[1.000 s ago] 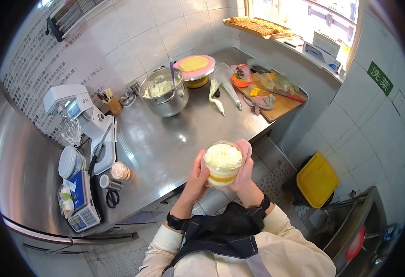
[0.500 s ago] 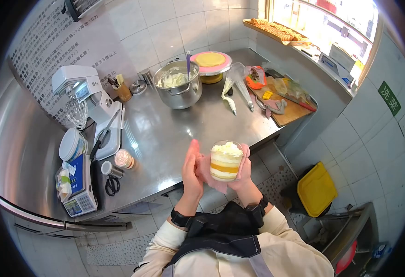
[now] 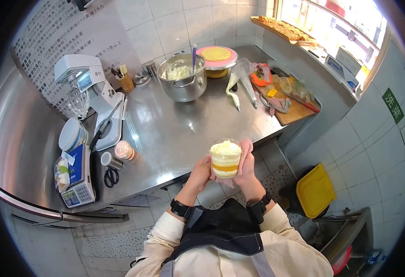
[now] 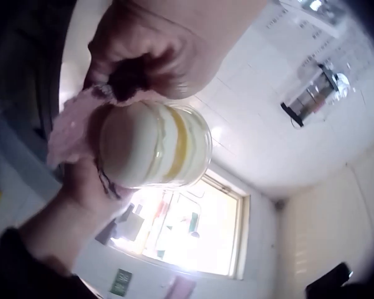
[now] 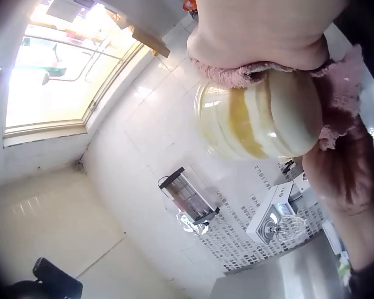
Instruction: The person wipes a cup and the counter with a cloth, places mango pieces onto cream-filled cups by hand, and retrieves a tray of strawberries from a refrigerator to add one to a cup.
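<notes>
Item in hand — a clear dessert cup (image 3: 225,159), held upright in the air above the floor, just off the front edge of the counter (image 3: 165,134). Round, see-through wall; inside, pale cream and sponge bands with one yellow band, topped by a rough mound of cream.

Left hand (image 3: 201,173): fingers curled round the cup's left side. Right hand (image 3: 246,168): fingers clamped on a pink cloth (image 3: 245,150), soft and nubbly, pressed against the cup's right and back wall. Judged step: wiping the outside of the filled cup. The next move likely calls for turning the cup within the cloth while keeping it level, so the cream top stays whole.

Further off, on the brushed steel counter: scissors (image 3: 111,177), a small tin (image 3: 110,160), a digital scale (image 3: 77,184), a white stand mixer (image 3: 89,94) with wire whisk.

Far end: a steel pot (image 3: 184,83) of whipped cream — a spatula standing in it; piping bags (image 3: 239,87); a pink turntable (image 3: 216,56) bearing a yellow sponge round; a wooden cutting board (image 3: 290,108).
</notes>
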The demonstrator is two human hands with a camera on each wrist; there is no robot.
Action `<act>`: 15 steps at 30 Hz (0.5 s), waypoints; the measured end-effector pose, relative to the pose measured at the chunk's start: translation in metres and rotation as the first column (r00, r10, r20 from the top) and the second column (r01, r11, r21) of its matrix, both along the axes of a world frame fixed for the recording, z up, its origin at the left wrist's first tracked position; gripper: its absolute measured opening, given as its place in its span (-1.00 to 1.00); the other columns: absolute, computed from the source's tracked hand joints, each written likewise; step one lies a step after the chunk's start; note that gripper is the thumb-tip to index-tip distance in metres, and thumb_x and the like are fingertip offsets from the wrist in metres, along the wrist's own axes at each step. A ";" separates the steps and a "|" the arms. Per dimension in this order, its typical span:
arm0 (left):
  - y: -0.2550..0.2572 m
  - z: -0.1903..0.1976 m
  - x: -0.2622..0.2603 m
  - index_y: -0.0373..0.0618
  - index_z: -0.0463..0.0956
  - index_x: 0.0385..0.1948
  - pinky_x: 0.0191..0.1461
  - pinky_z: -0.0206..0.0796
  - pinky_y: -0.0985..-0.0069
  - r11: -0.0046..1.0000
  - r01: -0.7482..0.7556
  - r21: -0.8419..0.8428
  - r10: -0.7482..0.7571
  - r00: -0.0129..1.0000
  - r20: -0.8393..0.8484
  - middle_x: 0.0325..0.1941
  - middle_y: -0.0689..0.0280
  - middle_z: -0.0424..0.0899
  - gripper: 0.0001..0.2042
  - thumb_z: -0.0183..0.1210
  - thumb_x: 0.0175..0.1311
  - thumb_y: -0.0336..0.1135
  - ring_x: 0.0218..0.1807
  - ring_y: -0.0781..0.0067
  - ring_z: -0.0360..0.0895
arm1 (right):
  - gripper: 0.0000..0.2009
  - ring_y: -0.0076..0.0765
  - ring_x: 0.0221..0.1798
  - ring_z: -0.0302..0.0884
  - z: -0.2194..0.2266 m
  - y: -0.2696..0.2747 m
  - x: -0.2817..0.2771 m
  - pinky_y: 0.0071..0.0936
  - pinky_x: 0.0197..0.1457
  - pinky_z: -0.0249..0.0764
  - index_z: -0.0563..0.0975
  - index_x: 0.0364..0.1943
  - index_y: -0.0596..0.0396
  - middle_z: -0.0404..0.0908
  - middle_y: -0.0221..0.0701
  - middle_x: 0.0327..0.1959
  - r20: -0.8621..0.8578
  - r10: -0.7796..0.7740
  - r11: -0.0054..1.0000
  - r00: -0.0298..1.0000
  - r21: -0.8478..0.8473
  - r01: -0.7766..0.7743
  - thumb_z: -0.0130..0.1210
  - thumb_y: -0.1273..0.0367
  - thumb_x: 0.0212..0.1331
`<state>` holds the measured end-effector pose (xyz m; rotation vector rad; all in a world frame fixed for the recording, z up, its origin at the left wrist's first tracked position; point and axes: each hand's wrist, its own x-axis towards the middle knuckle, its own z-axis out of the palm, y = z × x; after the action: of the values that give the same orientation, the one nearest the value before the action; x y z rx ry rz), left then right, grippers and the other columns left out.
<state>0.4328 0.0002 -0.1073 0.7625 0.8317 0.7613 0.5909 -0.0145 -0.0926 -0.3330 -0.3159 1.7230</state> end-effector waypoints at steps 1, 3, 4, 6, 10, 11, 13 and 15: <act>-0.001 0.014 0.003 -0.15 0.46 -0.13 -0.33 0.41 0.28 0.993 -0.001 0.122 0.045 0.933 -0.356 -0.25 0.09 0.65 -0.78 -0.13 0.32 -0.36 -0.30 0.15 0.62 | -0.58 -0.16 0.05 0.48 -0.001 0.000 -0.001 -0.25 0.15 0.40 0.42 -0.03 0.23 0.50 -0.16 0.01 0.033 0.002 0.998 0.999 -0.068 0.000 -0.39 0.23 0.28; -0.003 0.013 0.004 -0.18 0.47 -0.19 -0.36 0.38 0.23 0.895 0.031 0.445 0.245 0.799 -0.549 -0.33 -0.01 0.62 -0.79 -0.13 0.34 -0.33 -0.32 0.05 0.59 | -0.58 -0.16 0.05 0.48 -0.010 0.000 -0.007 -0.25 0.15 0.39 0.42 -0.03 0.22 0.50 -0.18 0.01 0.009 -0.022 0.996 1.000 -0.091 0.023 -0.39 0.23 0.27; -0.004 0.017 0.005 -0.22 0.47 -0.25 -0.39 0.35 0.18 0.705 0.150 0.694 0.482 0.617 -0.622 -0.40 -0.11 0.59 -0.77 -0.13 0.35 -0.30 -0.34 -0.04 0.57 | -0.57 -0.15 0.06 0.48 -0.013 0.001 -0.009 -0.24 0.15 0.39 0.42 -0.02 0.21 0.50 -0.19 0.02 -0.013 -0.047 0.992 0.999 -0.120 0.045 -0.39 0.22 0.27; -0.004 0.025 0.006 -0.23 0.47 -0.29 -0.38 0.33 0.13 0.729 0.194 0.657 0.482 0.537 -0.693 -0.46 -0.15 0.55 -0.74 -0.13 0.35 -0.24 -0.36 -0.12 0.53 | -0.58 -0.15 0.06 0.47 -0.018 0.002 -0.009 -0.24 0.15 0.39 0.42 -0.02 0.17 0.50 -0.21 0.02 -0.044 -0.032 0.995 0.999 -0.095 0.027 -0.39 0.21 0.27; -0.001 0.025 0.008 -0.28 0.49 -0.39 -0.39 0.30 0.04 0.716 0.184 0.673 0.568 0.407 -0.716 -0.58 -0.15 0.51 -0.62 -0.12 0.35 -0.09 -0.44 -0.23 0.49 | -0.59 -0.16 0.06 0.46 -0.022 0.001 -0.015 -0.25 0.13 0.40 0.44 0.00 0.06 0.51 -0.27 0.03 -0.206 0.022 1.000 0.978 0.020 -0.018 -0.38 0.19 0.28; -0.001 0.024 0.007 -0.28 0.49 -0.39 -0.39 0.30 0.04 0.717 0.179 0.673 0.571 0.402 -0.716 -0.58 -0.15 0.51 -0.62 -0.12 0.35 -0.09 -0.44 -0.23 0.49 | -0.59 -0.16 0.06 0.46 -0.020 0.001 -0.016 -0.25 0.13 0.40 0.44 0.00 0.06 0.51 -0.27 0.03 -0.207 0.029 0.999 0.978 0.020 -0.026 -0.38 0.19 0.28; -0.003 0.026 0.004 -0.28 0.44 -0.27 -0.36 0.29 0.02 0.797 0.174 0.579 0.472 0.419 -0.776 -0.59 -0.14 0.51 -0.60 -0.15 0.35 -0.05 -0.43 -0.26 0.48 | -0.58 -0.15 0.02 0.49 -0.015 0.000 -0.018 -0.23 0.11 0.42 0.43 -0.02 0.16 0.53 -0.22 -0.02 -0.267 0.026 1.000 0.963 0.002 -0.027 -0.40 0.23 0.26; -0.008 0.030 -0.001 -0.29 0.38 -0.16 -0.28 0.31 0.07 0.789 0.141 0.598 0.468 0.492 -0.734 -0.45 -0.16 0.53 -0.58 -0.16 0.35 -0.03 -0.33 -0.22 0.49 | -0.58 -0.15 0.01 0.50 -0.015 -0.001 -0.019 -0.22 0.10 0.42 0.43 -0.03 0.16 0.53 -0.21 -0.02 -0.283 0.040 0.999 0.958 0.023 -0.035 -0.41 0.23 0.26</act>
<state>0.4319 -0.0082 -0.0770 1.7558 1.6548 0.8188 0.5720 -0.0156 -0.1080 -0.0644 -0.1277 1.7773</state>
